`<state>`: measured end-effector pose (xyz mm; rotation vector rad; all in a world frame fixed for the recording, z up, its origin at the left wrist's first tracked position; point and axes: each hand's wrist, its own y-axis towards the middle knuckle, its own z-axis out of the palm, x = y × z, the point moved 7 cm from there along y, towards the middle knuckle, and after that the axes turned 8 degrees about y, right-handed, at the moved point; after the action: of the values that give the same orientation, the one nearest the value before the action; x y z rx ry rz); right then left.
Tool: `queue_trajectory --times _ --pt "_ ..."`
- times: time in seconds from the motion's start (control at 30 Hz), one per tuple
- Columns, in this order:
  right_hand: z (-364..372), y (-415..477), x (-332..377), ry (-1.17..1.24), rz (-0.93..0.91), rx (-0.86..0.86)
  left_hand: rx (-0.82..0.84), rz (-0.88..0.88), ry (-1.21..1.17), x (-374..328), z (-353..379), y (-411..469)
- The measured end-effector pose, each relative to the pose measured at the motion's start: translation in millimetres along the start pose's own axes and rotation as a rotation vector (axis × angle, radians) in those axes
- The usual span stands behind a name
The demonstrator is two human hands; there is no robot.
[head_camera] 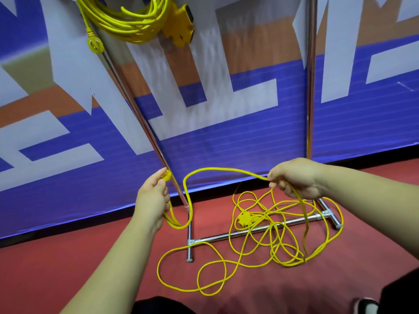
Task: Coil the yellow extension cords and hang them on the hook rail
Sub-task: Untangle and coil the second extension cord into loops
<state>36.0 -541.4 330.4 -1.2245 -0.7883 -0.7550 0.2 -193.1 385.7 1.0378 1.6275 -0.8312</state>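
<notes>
- The left hand (pixel 152 198), at centre left of the frame, is closed around the yellow plug (pixel 166 175) of the loose cord (pixel 256 243) and a short loop of it that hangs below the palm.
- The right hand (pixel 297 177), at centre right, pinches the same cord between thumb and fingers; a raised arc of cord runs between the two hands.
- The rest of this cord lies tangled on the red floor (pixel 68 264) at lower centre, draped over the metal base bar (pixel 260 231) of the rack, with its yellow socket block (pixel 244 219) in the tangle.
- At the upper left, a coiled cord (pixel 127 21) hangs already from the top of the rack, its plug dangling and its socket box (pixel 181 26) beside it.
- A blue, white and orange banner (pixel 226 137) stands behind the rack's chrome posts (pixel 310 87).
</notes>
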Motion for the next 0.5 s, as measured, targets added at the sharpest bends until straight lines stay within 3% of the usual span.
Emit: queue_trajectory --times 0.1,0.23,0.37,0.5 --pt "-0.1 1.4 -7.2 -0.004 0.096 -0.062 0.091 0.029 -0.136 -14.4 6.6 -7.6" --pt "3.4 0.9 -10.4 -0.033 0.12 -0.134 0.33 0.081 -0.299 -41.1 22.7 -30.1" --pt "10.4 0.4 0.2 -0.055 0.006 -0.162 0.545 0.056 -0.329 -51.2 44.7 -53.2" --pt "24.0 -8.2 19.3 0.048 -0.141 -0.104 0.646 0.012 -0.283 -45.9 58.5 -64.3"
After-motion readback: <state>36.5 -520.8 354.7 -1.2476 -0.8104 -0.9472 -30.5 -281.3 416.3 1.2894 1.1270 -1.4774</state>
